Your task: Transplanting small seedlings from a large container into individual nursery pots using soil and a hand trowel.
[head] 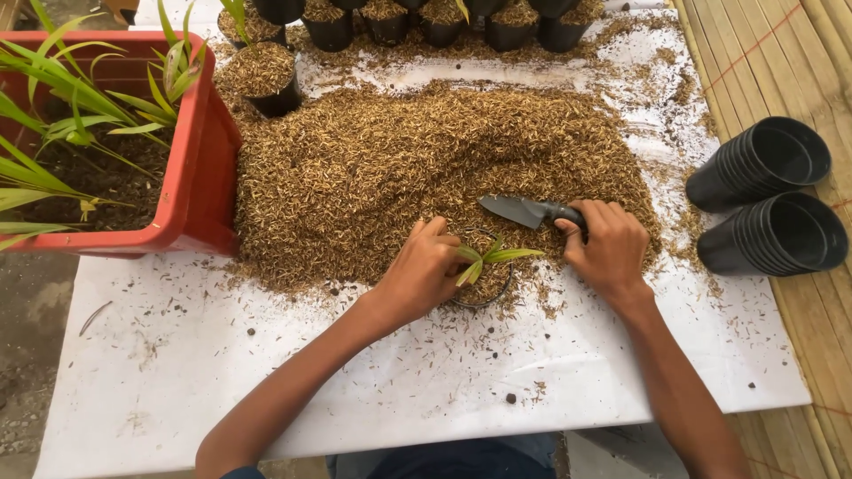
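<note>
A white sheet (177,355) was spread beneath both hands, so that spilled material was caught on it. A broad heap of brown husk mulch (426,168) was piled just beyond the hands, within easy reach for scooping. Far to the left of the left hand, a red tub (200,168) was filled with soil and green seedlings. To the right of the right hand, two stacks of empty black pots (768,200) were laid on their sides, apart from the heap. Beyond the heap, filled black pots (417,27) were lined in a row. Between the hands a small black pot (486,293) was seated at the heap's near edge, and a green seedling (486,257) was stood in it. The left hand (424,270) was curled against the pot's rim, apparently so that the seedling was kept upright. The right hand (608,244) was closed around the handle of a grey trowel (524,211), its blade pointed leftward over the mulch.
</note>
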